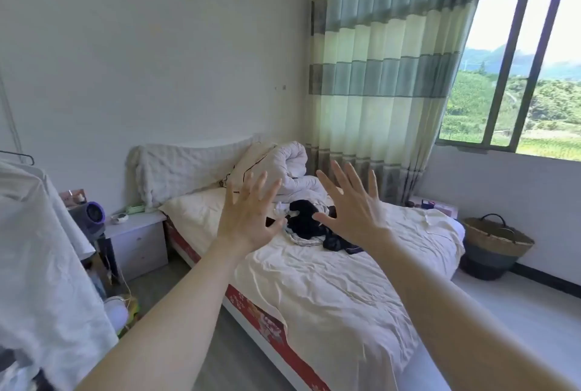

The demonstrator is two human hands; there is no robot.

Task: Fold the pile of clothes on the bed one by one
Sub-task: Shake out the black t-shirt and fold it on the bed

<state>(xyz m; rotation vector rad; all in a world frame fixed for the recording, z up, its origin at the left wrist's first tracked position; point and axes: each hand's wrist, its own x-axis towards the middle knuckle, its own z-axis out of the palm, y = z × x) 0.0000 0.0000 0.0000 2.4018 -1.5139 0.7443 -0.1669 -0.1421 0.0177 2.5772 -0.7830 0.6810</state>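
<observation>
Clothes [309, 222] lie heaped on the bed [330, 290]; left hand [248, 217] and right hand [353, 208] raised, fingers spread, empty.

**A lived-in bedroom in a home**

A bed with a wrinkled cream sheet [330, 290] fills the middle of the room, its mattress edge printed in red with flowers. A white quilted headboard cover [182, 167] stands against a plain white wall, and a bunched white duvet [289, 167] lies at the head end. A small pile of dark and white clothes [311, 224] sits on the sheet. Beside the bed is a pale grey bedside cabinet with drawers [138, 243]. A long cream and grey-green striped curtain [383, 70] hangs beside a large dark-framed window [515, 76] showing green hills. A woven basket with handles [493, 246] stands on the floor.
</observation>
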